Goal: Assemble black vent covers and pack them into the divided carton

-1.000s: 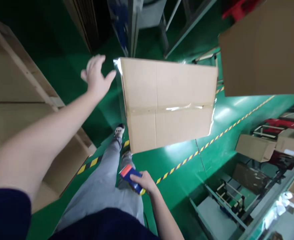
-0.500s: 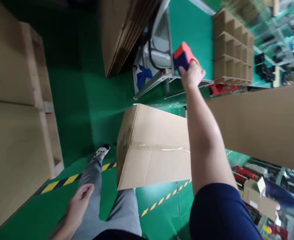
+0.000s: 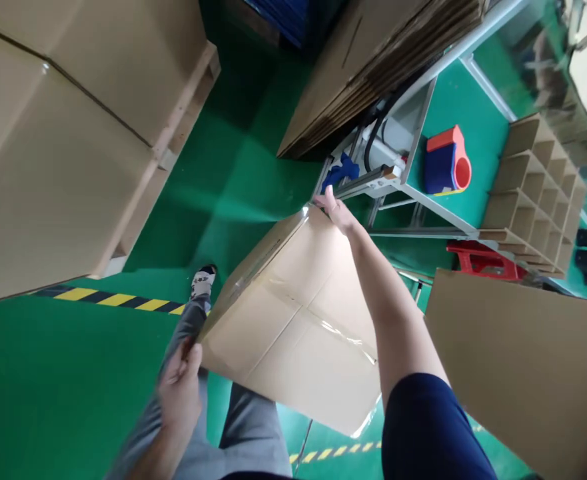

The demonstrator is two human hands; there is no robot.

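A large cardboard box (image 3: 293, 320), with clear tape along its seam, is tilted in front of my legs. My left hand (image 3: 180, 383) is closed on its near left corner, the fingertips partly hidden. At the far corner my right hand (image 3: 337, 212) grips the box's edge, thumb raised. Beyond that hand, an orange and blue tape dispenser (image 3: 440, 167) with a round opening rests on the green-topped workbench (image 3: 478, 93).
Cardboard boxes stand on a wooden pallet (image 3: 138, 200) at left. Flattened cartons (image 3: 363, 73) lean beside the bench. A divided cardboard rack (image 3: 533, 180) sits on the bench, and a big cardboard panel (image 3: 523, 360) is at right. Yellow-black tape (image 3: 123, 300) marks the floor.
My right hand has let go of the tape dispenser on the bench and moved down to the box's far corner. My left hand has come up and taken hold of the near corner.
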